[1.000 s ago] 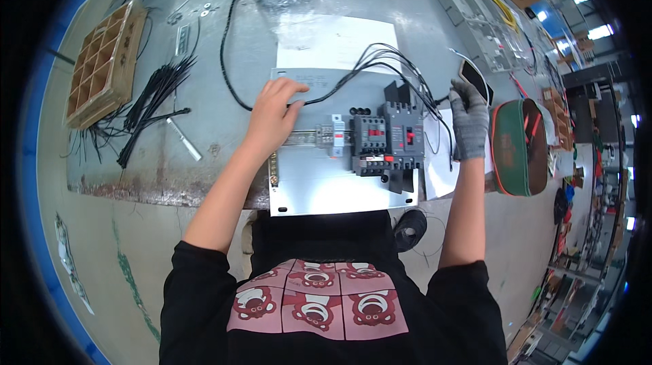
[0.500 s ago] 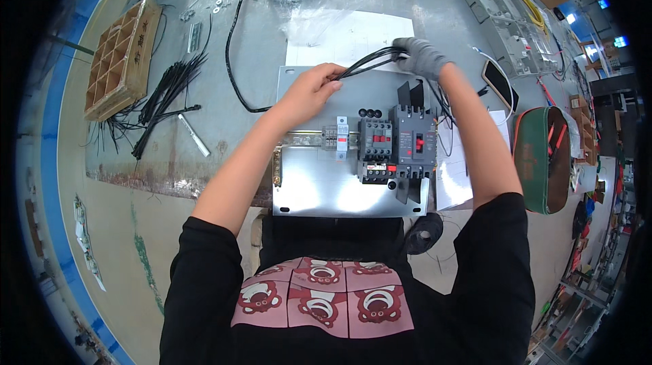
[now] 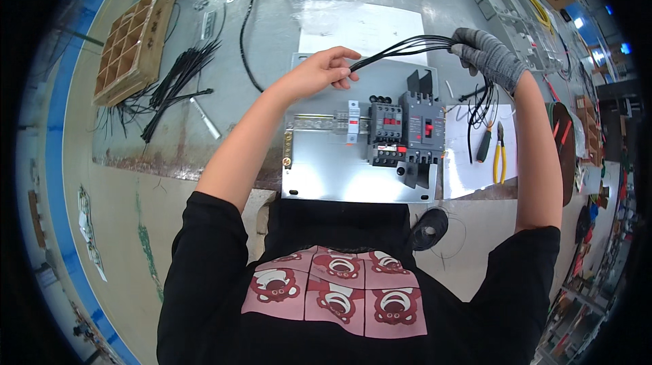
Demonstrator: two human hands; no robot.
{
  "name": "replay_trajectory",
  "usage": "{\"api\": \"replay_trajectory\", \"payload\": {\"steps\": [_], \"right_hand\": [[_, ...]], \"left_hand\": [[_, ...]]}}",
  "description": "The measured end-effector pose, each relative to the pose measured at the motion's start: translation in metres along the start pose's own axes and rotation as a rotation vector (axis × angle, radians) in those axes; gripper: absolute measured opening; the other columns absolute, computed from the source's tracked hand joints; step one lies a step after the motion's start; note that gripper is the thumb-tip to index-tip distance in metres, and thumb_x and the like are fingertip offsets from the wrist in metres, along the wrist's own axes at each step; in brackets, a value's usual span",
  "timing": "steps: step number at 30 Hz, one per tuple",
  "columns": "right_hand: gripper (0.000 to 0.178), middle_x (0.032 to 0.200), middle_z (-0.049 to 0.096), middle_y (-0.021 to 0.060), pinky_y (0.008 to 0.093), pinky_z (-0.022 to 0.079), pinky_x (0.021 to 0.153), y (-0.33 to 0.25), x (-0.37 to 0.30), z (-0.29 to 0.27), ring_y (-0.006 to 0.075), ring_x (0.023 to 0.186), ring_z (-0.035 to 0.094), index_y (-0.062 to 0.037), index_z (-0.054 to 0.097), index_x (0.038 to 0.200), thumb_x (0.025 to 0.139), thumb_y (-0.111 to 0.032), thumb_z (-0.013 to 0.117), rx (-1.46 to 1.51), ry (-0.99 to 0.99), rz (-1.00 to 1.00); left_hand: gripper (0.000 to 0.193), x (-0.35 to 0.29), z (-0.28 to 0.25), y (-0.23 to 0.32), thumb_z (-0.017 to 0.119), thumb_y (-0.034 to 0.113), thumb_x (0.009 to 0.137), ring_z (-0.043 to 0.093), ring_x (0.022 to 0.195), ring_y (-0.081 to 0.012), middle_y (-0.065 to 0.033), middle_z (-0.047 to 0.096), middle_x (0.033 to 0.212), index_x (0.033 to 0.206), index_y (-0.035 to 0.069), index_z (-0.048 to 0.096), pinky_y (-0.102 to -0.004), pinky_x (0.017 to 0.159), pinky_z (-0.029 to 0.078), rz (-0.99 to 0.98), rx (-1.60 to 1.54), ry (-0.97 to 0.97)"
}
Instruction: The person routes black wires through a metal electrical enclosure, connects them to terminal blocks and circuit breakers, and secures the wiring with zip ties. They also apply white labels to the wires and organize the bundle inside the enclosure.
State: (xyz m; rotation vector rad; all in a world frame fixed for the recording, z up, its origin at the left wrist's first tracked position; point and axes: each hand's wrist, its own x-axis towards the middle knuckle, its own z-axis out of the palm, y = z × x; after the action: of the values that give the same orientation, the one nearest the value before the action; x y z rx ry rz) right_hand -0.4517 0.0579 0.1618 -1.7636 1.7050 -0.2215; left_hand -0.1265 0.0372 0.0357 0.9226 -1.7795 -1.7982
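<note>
A wooden box point(image 3: 159, 40) with little square rooms sat at ten o'clock. At three, red handles point(image 3: 565, 133) showed in a bag point(image 3: 568, 176), mostly hidden by the right arm. Black wires point(image 3: 411, 44) stretched at one o'clock, pinched by the bare left hand point(image 3: 324, 74) and the gloved right hand point(image 3: 487, 56), whose grip had moved to two.

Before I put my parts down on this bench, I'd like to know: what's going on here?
Someone is handling a bundle of black wires, stretched between a bare left hand and a gloved right hand. In front of them lies a metal plate with electrical devices mounted on it. Yellow-handled pliers rest on white paper to its right.
</note>
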Motion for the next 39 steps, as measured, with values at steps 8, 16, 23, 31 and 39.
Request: {"api": "replay_trajectory", "payload": {"steps": [8,16,23,31,39], "right_hand": [[0.022,0.067,0.062,0.0094,0.03,0.05,0.057,-0.029,-0.034,0.027,0.0141,0.052,0.059,-0.0008,0.062,0.103,0.093,-0.02,0.057,-0.227,0.032,0.066],[0.025,0.069,0.06,0.0134,0.0342,0.051,0.062,-0.024,-0.037,0.051,0.0209,0.06,0.061,0.0014,0.06,0.105,0.092,-0.02,0.056,-0.353,0.102,-0.02],[0.029,0.072,0.06,0.0046,0.0278,0.048,0.053,-0.026,-0.048,0.046,0.0102,0.053,0.052,-0.0039,0.058,0.114,0.091,-0.021,0.061,-0.112,-0.094,0.114],[0.035,0.073,0.057,0.0026,0.0237,0.048,0.058,-0.023,-0.065,0.042,0.0086,0.061,0.055,0.0029,0.054,0.119,0.094,-0.02,0.058,0.134,-0.231,0.15],[0.027,0.064,0.057,0.0,0.0228,0.046,0.054,-0.027,-0.039,0.075,0.0076,0.058,0.057,-0.0009,0.058,0.108,0.092,-0.022,0.06,0.271,-0.319,0.032]], "left_hand": [[0.024,-0.012,-0.008,-0.016,0.049,0.004,0.093,0.061,0.078,-0.0112,-0.0037,0.059,0.101,0.115,0.005,0.056,-0.0261,0.072,0.051,0.0,0.191,0.007],[0.019,-0.021,-0.016,-0.024,0.052,0.004,0.092,0.06,0.077,-0.0119,-0.0042,0.06,0.092,0.11,0.003,0.057,-0.0262,0.072,0.05,0.072,0.266,0.02],[0.016,-0.029,-0.022,-0.03,0.055,0.005,0.088,0.061,0.076,-0.0181,-0.0096,0.064,0.084,0.102,0.002,0.059,-0.0322,0.072,0.049,-0.018,0.423,0.072],[0.017,-0.046,-0.03,-0.023,0.055,0.008,0.091,0.056,0.071,-0.0136,-0.0058,0.058,0.091,0.107,0.003,0.055,-0.0303,0.07,0.049,0.011,0.622,0.151],[0.02,-0.08,-0.076,-0.001,0.052,0.005,0.091,0.051,0.066,-0.0101,-0.0016,0.051,0.082,0.11,0.005,0.057,-0.026,0.064,0.045,-0.183,0.551,0.178]]}}
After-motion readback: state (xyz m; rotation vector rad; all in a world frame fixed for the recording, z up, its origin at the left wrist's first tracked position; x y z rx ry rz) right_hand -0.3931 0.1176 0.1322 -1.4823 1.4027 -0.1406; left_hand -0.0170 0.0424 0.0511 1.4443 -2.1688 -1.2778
